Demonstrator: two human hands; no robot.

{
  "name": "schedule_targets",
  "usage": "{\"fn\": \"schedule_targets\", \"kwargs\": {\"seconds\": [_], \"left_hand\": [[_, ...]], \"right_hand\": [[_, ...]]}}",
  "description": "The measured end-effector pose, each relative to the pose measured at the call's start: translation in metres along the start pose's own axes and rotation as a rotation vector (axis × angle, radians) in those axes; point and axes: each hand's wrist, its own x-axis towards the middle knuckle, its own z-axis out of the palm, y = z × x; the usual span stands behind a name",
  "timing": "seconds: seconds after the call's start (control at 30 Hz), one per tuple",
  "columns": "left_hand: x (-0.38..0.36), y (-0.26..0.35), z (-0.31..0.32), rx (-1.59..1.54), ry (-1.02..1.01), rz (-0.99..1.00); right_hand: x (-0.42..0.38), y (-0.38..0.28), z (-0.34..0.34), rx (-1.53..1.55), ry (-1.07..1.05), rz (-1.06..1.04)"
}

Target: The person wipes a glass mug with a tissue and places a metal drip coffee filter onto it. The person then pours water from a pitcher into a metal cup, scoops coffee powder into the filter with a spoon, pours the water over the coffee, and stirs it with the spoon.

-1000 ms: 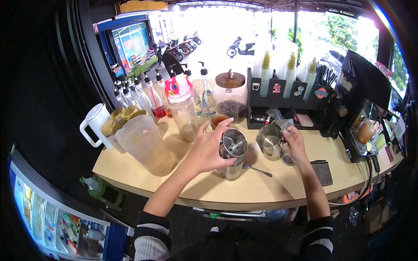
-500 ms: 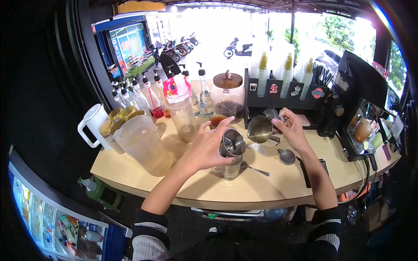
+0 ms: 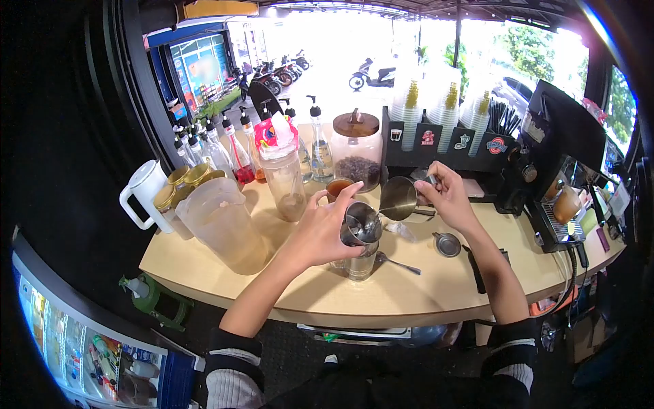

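My left hand [image 3: 320, 232] is wrapped around the upper part of a metal cup [image 3: 362, 223], whose open mouth faces up. Directly below it a clear glass [image 3: 360, 268] stands on the wooden counter [image 3: 306, 296]. My right hand [image 3: 446, 201] grips a steel pitcher [image 3: 399, 199] by its handle side and tilts it to the left. A thin stream runs from the pitcher's lip into the metal cup. Beside the glass lies a spoon [image 3: 400, 264]. Behind my left fingers is a small cup of reddish-brown liquid [image 3: 338, 189], partly hidden.
A large plastic jug [image 3: 225, 228], a tall clear container [image 3: 285, 184] and pump bottles [image 3: 319, 146] stand to the left. A lidded jar [image 3: 357, 153] and a cup rack [image 3: 436, 146] are at the back. A portafilter-like metal piece [image 3: 447, 244] and an espresso machine [image 3: 562, 215] are on the right.
The pitcher has moved slightly left and tipped further over the metal cup, and a stream now shows at its lip. My left hand has hardly moved.
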Motion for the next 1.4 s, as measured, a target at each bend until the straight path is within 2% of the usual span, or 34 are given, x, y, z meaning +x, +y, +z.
{"fn": "schedule_targets", "kwargs": {"seconds": [0.37,0.47,0.63,0.87,0.93,1.03,1.2,1.4], "left_hand": [[-0.003,-0.002,0.002,-0.012,0.001,-0.010],[-0.004,-0.002,0.002,-0.017,0.005,-0.011],[-0.005,0.000,0.002,-0.065,0.026,-0.024],[-0.009,-0.006,0.007,-0.087,0.131,-0.028],[-0.009,-0.012,0.012,-0.231,0.198,-0.049],[-0.010,-0.012,0.013,-0.265,0.231,-0.112],[-0.008,-0.015,0.018,-0.328,0.294,-0.103],[-0.007,-0.008,0.016,-0.402,0.316,-0.101]], "right_hand": [[0.011,-0.012,0.007,0.020,0.017,0.015],[0.014,-0.013,0.008,-0.075,0.030,-0.029],[0.014,-0.022,0.016,0.121,0.038,0.045],[0.005,-0.016,0.008,0.168,0.103,0.069],[-0.001,-0.006,0.003,0.306,0.114,0.094],[-0.012,0.006,-0.001,0.329,0.155,0.131],[-0.040,0.036,0.004,0.345,0.257,0.241],[-0.070,0.099,0.014,0.465,0.243,0.318]]}}
